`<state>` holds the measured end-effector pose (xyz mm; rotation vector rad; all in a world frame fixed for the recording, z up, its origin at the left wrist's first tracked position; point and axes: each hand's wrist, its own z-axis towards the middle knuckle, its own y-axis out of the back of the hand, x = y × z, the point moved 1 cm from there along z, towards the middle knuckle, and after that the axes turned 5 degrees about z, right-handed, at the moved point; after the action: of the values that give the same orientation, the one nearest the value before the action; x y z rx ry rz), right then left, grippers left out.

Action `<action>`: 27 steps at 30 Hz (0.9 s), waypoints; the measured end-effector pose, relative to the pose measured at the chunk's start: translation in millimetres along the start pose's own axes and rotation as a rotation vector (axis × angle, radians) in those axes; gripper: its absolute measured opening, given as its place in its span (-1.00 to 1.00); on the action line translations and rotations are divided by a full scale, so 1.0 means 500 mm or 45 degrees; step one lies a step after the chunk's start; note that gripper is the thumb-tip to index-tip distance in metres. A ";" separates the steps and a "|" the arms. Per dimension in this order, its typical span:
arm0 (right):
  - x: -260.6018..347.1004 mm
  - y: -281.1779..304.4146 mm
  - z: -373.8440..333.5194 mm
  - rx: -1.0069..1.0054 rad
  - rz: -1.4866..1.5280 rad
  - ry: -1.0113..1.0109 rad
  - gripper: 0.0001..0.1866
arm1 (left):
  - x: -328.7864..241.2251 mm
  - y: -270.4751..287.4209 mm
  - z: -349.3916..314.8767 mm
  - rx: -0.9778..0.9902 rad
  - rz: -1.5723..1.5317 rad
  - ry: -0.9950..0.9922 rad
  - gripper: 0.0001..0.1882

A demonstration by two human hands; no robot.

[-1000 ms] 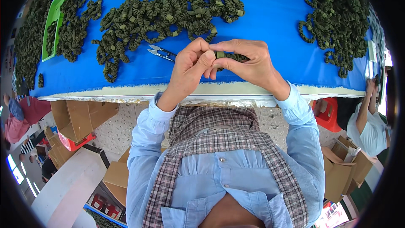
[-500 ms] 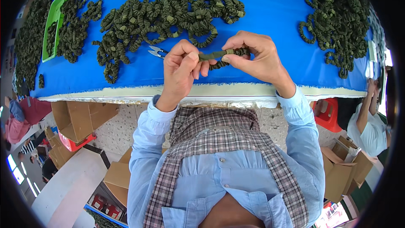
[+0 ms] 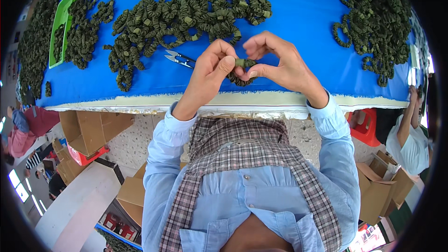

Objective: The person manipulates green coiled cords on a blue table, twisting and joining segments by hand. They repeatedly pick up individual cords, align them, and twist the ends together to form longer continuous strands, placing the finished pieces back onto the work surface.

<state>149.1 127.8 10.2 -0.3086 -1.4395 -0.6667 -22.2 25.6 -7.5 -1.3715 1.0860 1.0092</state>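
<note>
A dark green gathered fabric hair tie point(image 3: 249, 65) is pinched between the thumb and fingers of my left hand point(image 3: 209, 71), just above the table's near edge. A smoother, lighter stretch of its cloth shows at the top, while the ruffled loop hangs below. My right hand point(image 3: 290, 67) is beside it with thumb and fingers apart; the thumb tip is against or very near the hair tie, and the fingertips are slightly blurred. Thread snips point(image 3: 179, 59) with pointed blades lie on the blue cloth, partly hidden behind my left hand. Beyond my hands spreads a heap of similar hair ties point(image 3: 205, 14).
The table point(image 3: 298, 14) has a blue covering. More hair ties point(image 3: 378, 23) are piled at the right and far left, near a green tray point(image 3: 57, 42). Cardboard boxes point(image 3: 95, 130) and a red stool point(image 3: 365, 128) stand below. Other people are at both sides.
My right hand has loosened its pinch and its fingers have spread. The stretched section has drawn together into a shorter bunch at my left hand, which has moved slightly right.
</note>
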 end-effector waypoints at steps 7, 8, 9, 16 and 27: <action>-0.010 -0.021 -0.013 -0.071 0.829 -0.386 -0.78 | 0.001 -0.011 0.006 -0.059 -0.485 -0.013 -0.90; -0.011 -0.026 -0.014 -0.114 1.035 -0.373 -0.79 | -0.001 -0.010 0.007 -0.041 -0.628 0.003 -0.91; -0.006 -0.026 -0.011 -0.145 1.126 -0.356 -0.80 | -0.005 -0.005 0.004 -0.077 -0.655 -0.012 -0.91; -0.008 -0.009 -0.003 -0.044 1.549 -0.364 -0.80 | -0.019 -0.006 -0.011 -0.143 -0.606 -0.014 -0.89; 0.039 -0.035 -0.005 -0.147 -0.146 -0.045 -0.66 | -0.001 -0.020 -0.010 -0.152 0.094 -0.227 -0.88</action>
<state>140.6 108.0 25.3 -0.3308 -1.4628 -0.8434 -12.4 21.0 -4.4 -1.3160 0.9622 1.2433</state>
